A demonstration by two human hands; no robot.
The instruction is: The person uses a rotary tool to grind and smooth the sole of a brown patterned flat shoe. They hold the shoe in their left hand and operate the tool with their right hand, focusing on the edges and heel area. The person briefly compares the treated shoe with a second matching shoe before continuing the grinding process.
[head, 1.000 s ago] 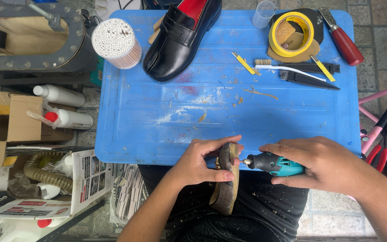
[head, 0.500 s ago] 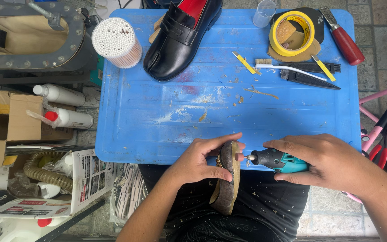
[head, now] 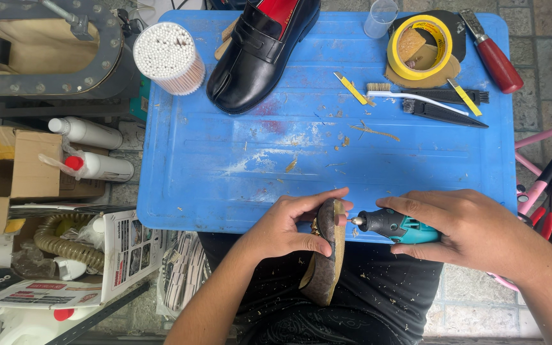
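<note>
While left hand (head: 289, 227) grips shoe sole (head: 328, 259) edge-up, right hand (head: 474, 230) clasps rotary tool (head: 394, 225), tip at sole edge: grinding step; next needs steady, light pressure.

Left hand (head: 289, 227): forearm enters from bottom centre, wrist straight, fingers curled in a grip, thumb low, index extended rightward. Right hand (head: 474, 230): forearm enters from bottom right, fingers wrapped closed, index extended leftward.

Bare forearms, no sleeves; black patterned trousers (head: 327, 300) flecked with pale shavings.
</note>
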